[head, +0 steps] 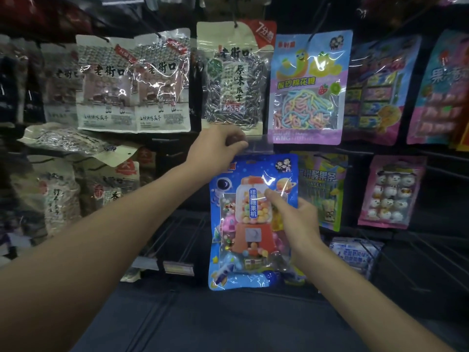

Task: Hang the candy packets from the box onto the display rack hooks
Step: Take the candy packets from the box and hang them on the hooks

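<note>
A blue candy packet printed with a red gumball machine hangs upright in the middle of the display rack. My left hand is at its top left corner, fingers curled and pinching near the clear price tag holder at the hook's end. My right hand grips the packet's right edge, thumb pressed on its front. The hook itself is hidden behind my left hand and the tag.
Sunflower seed bags hang upper left and centre. A purple sour-candy packet hangs above right. A green-yellow packet and a pink marshmallow packet hang to the right. Bare wire hooks stick out lower left.
</note>
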`<state>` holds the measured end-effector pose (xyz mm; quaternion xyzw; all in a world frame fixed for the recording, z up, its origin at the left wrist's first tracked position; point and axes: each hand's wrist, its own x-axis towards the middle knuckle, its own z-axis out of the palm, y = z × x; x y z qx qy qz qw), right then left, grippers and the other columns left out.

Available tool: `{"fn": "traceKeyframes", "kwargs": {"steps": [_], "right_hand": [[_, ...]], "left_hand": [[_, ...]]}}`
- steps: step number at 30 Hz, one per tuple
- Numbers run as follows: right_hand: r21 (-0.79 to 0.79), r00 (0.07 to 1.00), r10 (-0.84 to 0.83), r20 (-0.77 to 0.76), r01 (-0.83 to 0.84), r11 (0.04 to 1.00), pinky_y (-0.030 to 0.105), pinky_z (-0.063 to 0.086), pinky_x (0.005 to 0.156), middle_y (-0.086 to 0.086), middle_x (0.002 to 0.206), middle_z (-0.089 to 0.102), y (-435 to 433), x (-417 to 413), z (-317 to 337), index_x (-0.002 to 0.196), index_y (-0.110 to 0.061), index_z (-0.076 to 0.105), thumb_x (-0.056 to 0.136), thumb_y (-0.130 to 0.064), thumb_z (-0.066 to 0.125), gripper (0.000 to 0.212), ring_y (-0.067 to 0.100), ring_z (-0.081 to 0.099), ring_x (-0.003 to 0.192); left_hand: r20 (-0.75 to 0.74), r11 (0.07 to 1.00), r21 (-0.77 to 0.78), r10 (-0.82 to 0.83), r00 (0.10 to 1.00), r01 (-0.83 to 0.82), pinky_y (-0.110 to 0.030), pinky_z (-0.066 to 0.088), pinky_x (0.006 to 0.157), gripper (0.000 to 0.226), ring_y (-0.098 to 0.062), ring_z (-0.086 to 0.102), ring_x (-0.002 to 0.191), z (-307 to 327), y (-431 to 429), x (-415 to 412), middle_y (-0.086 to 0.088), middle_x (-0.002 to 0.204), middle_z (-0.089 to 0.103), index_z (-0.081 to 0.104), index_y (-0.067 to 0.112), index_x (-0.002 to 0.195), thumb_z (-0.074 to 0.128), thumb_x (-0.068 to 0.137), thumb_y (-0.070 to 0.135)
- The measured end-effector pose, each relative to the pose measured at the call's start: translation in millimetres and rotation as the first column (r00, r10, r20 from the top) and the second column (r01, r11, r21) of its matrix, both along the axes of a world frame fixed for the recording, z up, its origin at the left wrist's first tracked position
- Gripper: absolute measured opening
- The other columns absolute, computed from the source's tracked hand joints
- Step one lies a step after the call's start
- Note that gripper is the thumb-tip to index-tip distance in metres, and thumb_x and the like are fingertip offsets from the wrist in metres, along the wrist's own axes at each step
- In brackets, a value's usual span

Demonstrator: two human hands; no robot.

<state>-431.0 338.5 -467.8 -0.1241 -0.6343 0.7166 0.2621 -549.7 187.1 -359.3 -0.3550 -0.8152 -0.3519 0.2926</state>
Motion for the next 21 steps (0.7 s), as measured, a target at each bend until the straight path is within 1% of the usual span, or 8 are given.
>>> {"fn": "traceKeyframes", "kwargs": {"steps": [3,5,8,12,15,17,19,21], "right_hand": [[-0.009,1.000,-0.024,0.010,0.024,1.000,0.043,0.062,0.067,0.010,0.088,0.081,-3.2,-5.7,-1.7,0.096,-0.011,0.076,0.090,-0.037,0.082,0.028,0.034,0.080,0.080],[-0.011,0.999,-0.052,0.016,0.052,0.999,0.046,0.061,0.071,0.014,0.090,0.081,-3.4,-7.4,-4.2,0.095,-0.008,0.075,0.089,-0.040,0.083,0.034,0.039,0.078,0.087],[-0.029,0.996,-0.080,0.026,0.080,0.996,0.039,0.054,0.067,0.009,0.082,0.077,-1.8,-7.7,-6.5,0.087,-0.009,0.069,0.089,-0.042,0.082,0.036,0.033,0.075,0.076],[-0.039,0.996,-0.077,0.035,0.078,0.996,0.045,0.061,0.072,0.010,0.084,0.080,-2.1,-5.5,-5.9,0.092,-0.006,0.073,0.088,-0.041,0.083,0.037,0.028,0.076,0.074],[0.000,0.997,-0.073,0.029,0.073,0.997,0.033,0.057,0.059,0.000,0.073,0.079,-2.2,-5.0,-3.3,0.092,-0.007,0.074,0.091,-0.039,0.081,0.033,0.016,0.074,0.064],[-0.001,0.997,-0.072,0.016,0.072,0.997,0.033,0.058,0.059,0.004,0.079,0.080,-2.3,-6.2,-2.6,0.094,-0.005,0.074,0.092,-0.039,0.080,0.034,0.023,0.077,0.071],[-0.009,0.997,-0.072,0.021,0.072,0.997,0.029,0.057,0.053,0.006,0.081,0.081,-1.8,-8.3,-1.8,0.093,-0.008,0.075,0.093,-0.038,0.079,0.030,0.022,0.077,0.067],[-0.007,0.997,-0.070,0.021,0.070,0.998,0.030,0.056,0.054,0.004,0.080,0.081,-1.2,-10.6,-0.8,0.090,-0.012,0.074,0.093,-0.037,0.079,0.026,0.022,0.078,0.066]], "left_hand": [[-0.016,1.000,-0.014,0.023,1.000,-0.024,-0.041,0.059,0.082,0.007,-0.011,0.065,0.083,-0.1,1.8,1.2,0.014,0.085,0.068,0.075,0.029,0.098,0.069,0.099,0.031],[-0.023,0.999,-0.032,0.035,0.999,-0.036,-0.041,0.059,0.080,0.009,-0.012,0.065,0.083,0.2,2.1,3.1,0.013,0.085,0.068,0.076,0.027,0.101,0.068,0.100,0.031],[-0.027,0.999,-0.033,0.039,0.999,-0.040,-0.041,0.060,0.080,0.009,-0.012,0.066,0.083,0.3,1.7,3.4,0.011,0.086,0.069,0.076,0.027,0.101,0.068,0.101,0.031],[-0.012,0.999,-0.016,0.047,0.999,-0.047,-0.041,0.059,0.081,0.009,-0.012,0.066,0.084,0.3,2.5,3.2,0.013,0.085,0.068,0.076,0.027,0.101,0.068,0.100,0.031],[-0.001,0.998,-0.003,0.059,0.998,-0.059,-0.042,0.060,0.082,0.009,-0.013,0.067,0.085,-0.7,3.8,3.6,0.011,0.089,0.071,0.077,0.027,0.101,0.069,0.100,0.032],[0.001,0.998,-0.001,0.060,0.998,-0.060,-0.041,0.060,0.082,0.009,-0.012,0.068,0.085,-1.1,4.4,3.8,0.011,0.089,0.071,0.077,0.028,0.101,0.069,0.100,0.032],[0.004,0.998,0.000,0.057,0.998,-0.057,-0.039,0.061,0.081,0.009,-0.009,0.067,0.084,-1.5,4.6,3.5,0.015,0.085,0.069,0.077,0.028,0.102,0.069,0.100,0.031],[0.005,0.998,0.000,0.057,0.998,-0.057,-0.036,0.060,0.079,0.008,-0.005,0.065,0.081,-1.7,4.4,3.0,0.020,0.082,0.066,0.077,0.028,0.102,0.069,0.100,0.031]]}}
